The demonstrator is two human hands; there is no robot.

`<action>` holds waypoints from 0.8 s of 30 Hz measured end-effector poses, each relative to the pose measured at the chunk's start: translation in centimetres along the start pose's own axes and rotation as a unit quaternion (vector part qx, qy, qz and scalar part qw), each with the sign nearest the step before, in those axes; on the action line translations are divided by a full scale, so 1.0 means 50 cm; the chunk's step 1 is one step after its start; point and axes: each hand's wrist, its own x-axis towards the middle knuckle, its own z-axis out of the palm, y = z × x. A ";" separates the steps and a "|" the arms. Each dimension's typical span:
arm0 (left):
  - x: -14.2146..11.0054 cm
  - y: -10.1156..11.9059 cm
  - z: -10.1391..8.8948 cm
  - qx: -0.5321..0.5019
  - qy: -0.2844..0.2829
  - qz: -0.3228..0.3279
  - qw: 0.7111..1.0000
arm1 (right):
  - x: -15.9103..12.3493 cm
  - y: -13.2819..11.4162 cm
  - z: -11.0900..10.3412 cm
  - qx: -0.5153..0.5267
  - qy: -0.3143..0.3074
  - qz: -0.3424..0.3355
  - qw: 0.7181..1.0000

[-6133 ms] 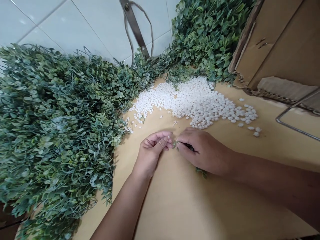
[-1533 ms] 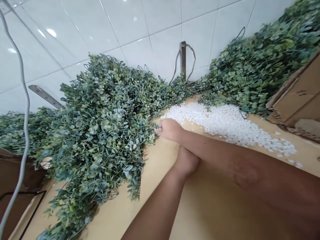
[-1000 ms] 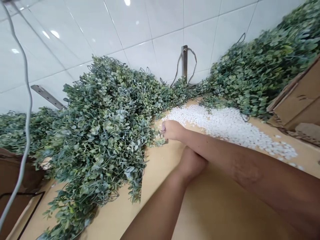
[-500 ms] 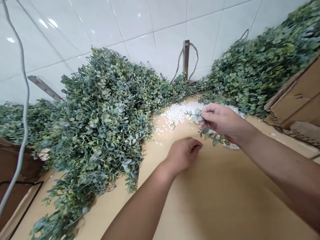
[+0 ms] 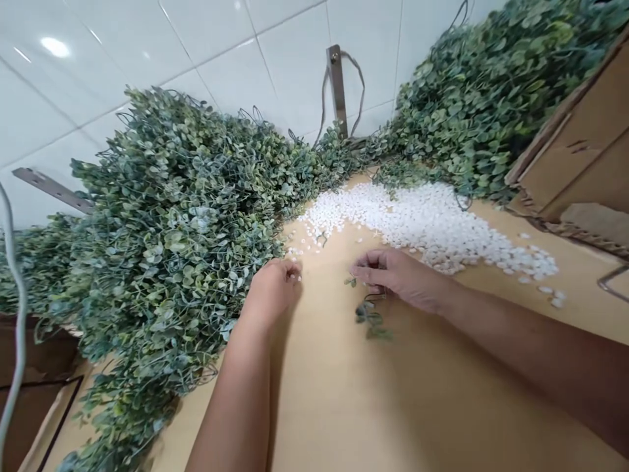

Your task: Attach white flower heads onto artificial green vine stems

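My right hand (image 5: 399, 278) rests on the tan tabletop (image 5: 373, 406) with its fingers closed round a thin green leafy sprig (image 5: 369, 317) that trails toward me. My left hand (image 5: 273, 290) lies curled beside the big heap of green sprigs (image 5: 162, 223), its fingertips at a few loose white beads (image 5: 295, 252); what they pinch is too small to make out. A wide spread of white beads (image 5: 422, 219) lies just beyond both hands.
A second heap of greenery (image 5: 472, 98) fills the back right corner. A cardboard box (image 5: 584, 151) stands at the right, with a metal wire frame (image 5: 612, 283) below it. A metal bracket (image 5: 337, 82) with cord hangs on the white tiled wall. A white cable (image 5: 14, 328) hangs at far left.
My right hand pulled a sprig out of the left heap, carried it right and set it down on the table. My left hand slid left to the loose beads by the heap.
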 end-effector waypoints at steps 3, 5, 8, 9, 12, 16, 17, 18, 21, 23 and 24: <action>0.004 0.004 0.002 -0.001 0.005 -0.022 1.000 | 0.003 0.007 -0.004 -0.063 0.004 -0.022 0.998; 0.005 0.006 0.003 0.002 0.014 -0.030 0.999 | 0.002 0.010 -0.005 -0.165 0.012 -0.050 0.985; 0.005 0.013 0.007 -0.047 0.051 -0.021 0.997 | -0.005 0.008 -0.002 -0.336 0.029 -0.109 0.935; 0.005 0.017 0.008 -0.094 0.065 -0.018 0.993 | -0.008 0.006 -0.001 -0.378 0.036 -0.127 0.917; 0.000 0.041 0.014 -0.306 0.075 -0.018 0.949 | -0.015 0.005 -0.003 -0.443 0.062 -0.140 0.883; -0.008 0.082 0.025 -0.527 -0.010 -0.029 0.849 | -0.010 0.011 -0.016 -0.427 0.079 -0.132 0.891; -0.010 0.090 0.028 -0.553 -0.033 -0.035 0.832 | -0.008 0.012 -0.020 -0.411 0.080 -0.137 0.898; -0.011 0.096 0.032 -0.572 -0.052 -0.044 0.818 | -0.005 0.013 -0.023 -0.389 0.080 -0.140 0.907; -0.013 0.105 0.040 -0.604 -0.086 -0.068 0.790 | 0.001 0.012 -0.030 -0.257 0.068 -0.098 0.959; -0.014 0.107 0.041 -0.620 -0.095 -0.076 0.775 | 0.005 0.010 -0.029 -0.115 0.044 -0.038 0.992; -0.014 0.108 0.041 -0.628 -0.096 -0.077 0.769 | 0.007 0.010 -0.028 -0.041 0.032 -0.017 0.998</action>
